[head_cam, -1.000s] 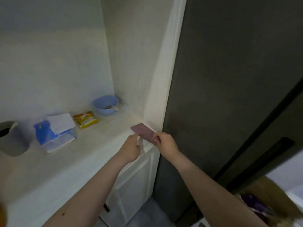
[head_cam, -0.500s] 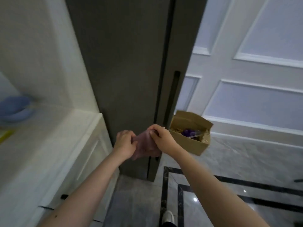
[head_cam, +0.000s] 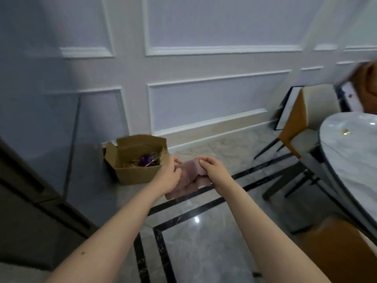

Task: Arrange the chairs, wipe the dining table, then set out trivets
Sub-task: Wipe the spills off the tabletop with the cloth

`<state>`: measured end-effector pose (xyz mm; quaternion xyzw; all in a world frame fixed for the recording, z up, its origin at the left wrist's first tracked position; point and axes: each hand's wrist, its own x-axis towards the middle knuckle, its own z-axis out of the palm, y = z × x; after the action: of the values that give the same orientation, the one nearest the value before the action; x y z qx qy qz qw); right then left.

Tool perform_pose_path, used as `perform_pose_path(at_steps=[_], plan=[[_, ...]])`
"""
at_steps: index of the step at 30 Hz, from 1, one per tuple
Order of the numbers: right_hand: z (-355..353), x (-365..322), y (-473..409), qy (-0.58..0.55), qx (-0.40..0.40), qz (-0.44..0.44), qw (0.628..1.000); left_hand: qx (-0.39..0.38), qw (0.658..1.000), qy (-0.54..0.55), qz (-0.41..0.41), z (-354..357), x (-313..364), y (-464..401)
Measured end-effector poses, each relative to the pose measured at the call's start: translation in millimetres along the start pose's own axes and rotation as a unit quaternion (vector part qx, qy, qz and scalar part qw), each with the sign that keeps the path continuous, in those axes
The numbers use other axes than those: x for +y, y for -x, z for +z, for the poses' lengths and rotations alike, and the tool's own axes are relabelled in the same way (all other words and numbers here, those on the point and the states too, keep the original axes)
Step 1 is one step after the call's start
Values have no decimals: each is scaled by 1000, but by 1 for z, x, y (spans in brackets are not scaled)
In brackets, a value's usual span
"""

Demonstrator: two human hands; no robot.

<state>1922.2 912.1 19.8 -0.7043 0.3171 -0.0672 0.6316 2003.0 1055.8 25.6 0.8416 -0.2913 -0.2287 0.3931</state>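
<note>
Head view looks down on both hands held out over the marble floor [head_cam: 204, 242]; the left hand [head_cam: 168, 176] and the right hand [head_cam: 212, 170] each have fingers curled round a pinkish cloth [head_cam: 187, 181], which hangs crumpled between them, in the air and clear of any surface; the table [head_cam: 350, 158], pale marble, lies off to the right, well apart from the cloth, with a chair [head_cam: 302, 123] tucked at its far side. By my reading the wiping step is in hand, the cloth fetched but not yet put to the top; the next move calls for carrying it right to the table and spreading it flat under a palm. A cardboard box [head_cam: 134, 160] sits on the floor by the wall; no writing or brand can be read anywhere.
</note>
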Motion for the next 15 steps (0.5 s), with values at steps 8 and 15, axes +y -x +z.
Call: perform_pose_path(at_steps=[8,15], plan=[[-168,17,-15,-330,47,84,939,-106,986,132,-3,125,108,-93],[-257,26,-58,-391,103,83,911,-244,953,178,14,192,165,-177]])
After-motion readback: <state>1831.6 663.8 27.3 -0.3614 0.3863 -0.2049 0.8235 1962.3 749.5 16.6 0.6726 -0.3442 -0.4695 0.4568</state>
